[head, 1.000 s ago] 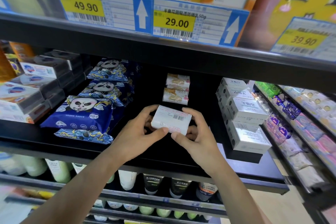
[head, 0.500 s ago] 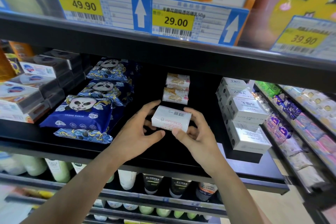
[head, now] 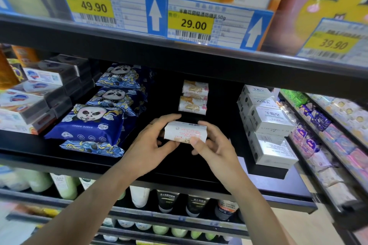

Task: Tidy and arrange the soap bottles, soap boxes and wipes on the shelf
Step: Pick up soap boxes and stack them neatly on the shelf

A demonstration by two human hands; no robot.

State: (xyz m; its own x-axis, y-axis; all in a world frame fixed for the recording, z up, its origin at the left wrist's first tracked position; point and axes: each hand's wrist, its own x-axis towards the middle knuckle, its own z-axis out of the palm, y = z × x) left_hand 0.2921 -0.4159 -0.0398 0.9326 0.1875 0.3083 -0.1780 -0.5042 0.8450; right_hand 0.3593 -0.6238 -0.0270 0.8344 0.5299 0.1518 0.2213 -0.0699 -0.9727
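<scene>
A small white soap packet (head: pixel 185 132) with red print and a barcode is held between both hands over the middle of the black shelf (head: pixel 49 151). My left hand (head: pixel 151 145) grips its left end, thumb below and fingers over the top. My right hand (head: pixel 215 145) pinches its right end, thumb on the front. Two matching cream soap packets (head: pixel 193 98) lie in a row just behind it. Blue panda wipes packs (head: pixel 89 123) are stacked to the left. White soap boxes (head: pixel 266 121) are stacked to the right.
Grey and white soap boxes (head: pixel 29 93) fill the far left of the shelf. Price tags (head: pixel 191 24) hang on the shelf edge above. Bottles and tubes (head: pixel 169 199) stand on the shelf below. A side rack (head: pixel 326 135) of small wrapped packs runs along the right.
Both hands have carried the white packet a little farther in toward the two cream packets and levelled it; the grip on both ends is unchanged.
</scene>
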